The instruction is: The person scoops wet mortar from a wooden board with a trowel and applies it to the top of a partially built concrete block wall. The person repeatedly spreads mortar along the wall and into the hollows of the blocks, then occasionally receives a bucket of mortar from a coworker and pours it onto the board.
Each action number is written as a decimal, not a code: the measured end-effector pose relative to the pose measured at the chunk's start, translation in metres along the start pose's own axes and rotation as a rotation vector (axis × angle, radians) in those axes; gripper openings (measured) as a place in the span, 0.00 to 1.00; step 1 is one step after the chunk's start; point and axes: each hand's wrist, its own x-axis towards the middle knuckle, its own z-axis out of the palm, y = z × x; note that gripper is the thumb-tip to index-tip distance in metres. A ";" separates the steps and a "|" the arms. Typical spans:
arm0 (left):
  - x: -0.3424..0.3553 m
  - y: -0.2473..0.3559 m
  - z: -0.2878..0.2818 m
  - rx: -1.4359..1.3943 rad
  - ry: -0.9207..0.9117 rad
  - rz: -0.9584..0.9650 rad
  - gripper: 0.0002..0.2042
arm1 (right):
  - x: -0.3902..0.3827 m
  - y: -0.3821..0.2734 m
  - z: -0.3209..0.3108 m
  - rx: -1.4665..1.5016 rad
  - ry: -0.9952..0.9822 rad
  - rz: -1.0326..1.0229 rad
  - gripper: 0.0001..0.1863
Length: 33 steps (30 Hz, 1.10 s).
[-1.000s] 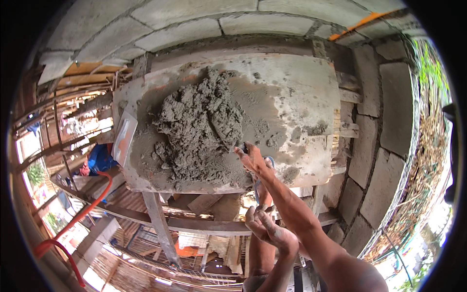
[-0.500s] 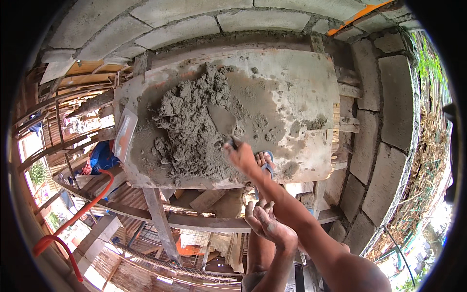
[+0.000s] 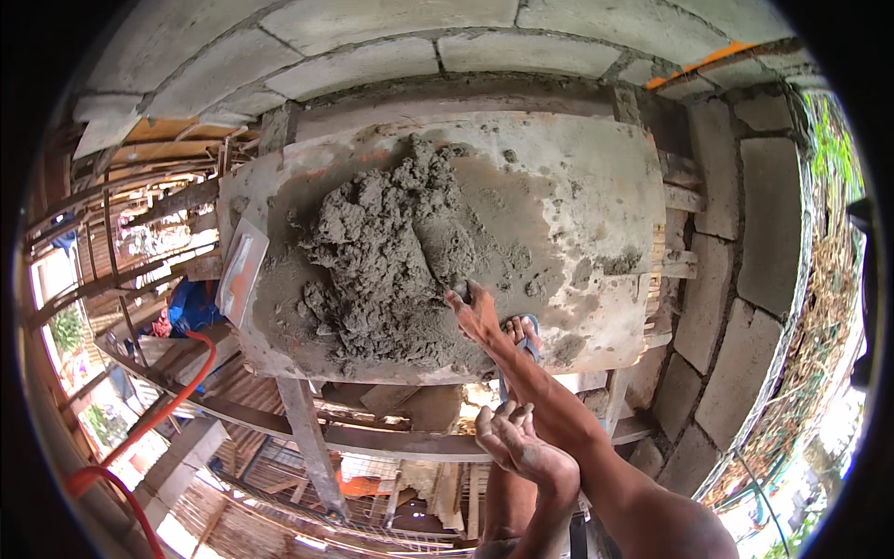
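My right hand [image 3: 473, 312] grips the dark handle of a trowel [image 3: 440, 253], whose blade is mostly covered in the grey mortar heap [image 3: 367, 244]. The heap sits left of centre on a weathered, smeared board [image 3: 601, 172]. Just right of that hand, my sandalled foot [image 3: 520, 330] rests at the board's near edge. Below, my left hand [image 3: 521, 447] is open and empty, its mortar-dusted fingers loosely bent, beside my right forearm. A rectangular plastering float [image 3: 242, 272] lies at the board's left edge.
Block walls [image 3: 521, 54] run along the far side and right [image 3: 765, 228]. Timber beams [image 3: 303, 429] and slats sit under the board. At left are a red hose [image 3: 186, 377], a blue bundle [image 3: 191, 307] and open framing; dry brush [image 3: 810, 298] lies beyond the right wall.
My right hand moved left with the trowel, then back rightward and down. The blade, bare-topped half a second ago, now shows mortar over it. The whole view has shifted slightly.
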 end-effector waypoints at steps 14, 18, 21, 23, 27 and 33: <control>-0.036 -0.081 -0.043 0.292 -0.101 0.175 0.26 | -0.213 0.013 -0.213 0.214 -0.020 -0.332 0.25; -0.096 -0.092 -0.044 0.418 -0.477 -0.079 0.28 | -0.292 -0.016 -0.343 0.184 0.261 -0.164 0.13; -0.133 -0.102 -0.039 0.733 -0.911 0.173 0.22 | -0.307 -0.044 -0.449 0.164 0.484 -0.206 0.15; -0.158 -0.130 -0.035 0.667 -1.039 0.289 0.18 | -0.299 -0.065 -0.524 0.113 0.601 -0.281 0.15; -0.138 -0.174 0.000 1.058 -1.185 -0.116 0.18 | -0.260 -0.120 -0.662 -0.228 0.813 -0.186 0.16; -0.107 -0.185 0.020 0.863 -1.138 -0.012 0.13 | -0.227 -0.163 -0.713 -0.904 1.125 -0.164 0.17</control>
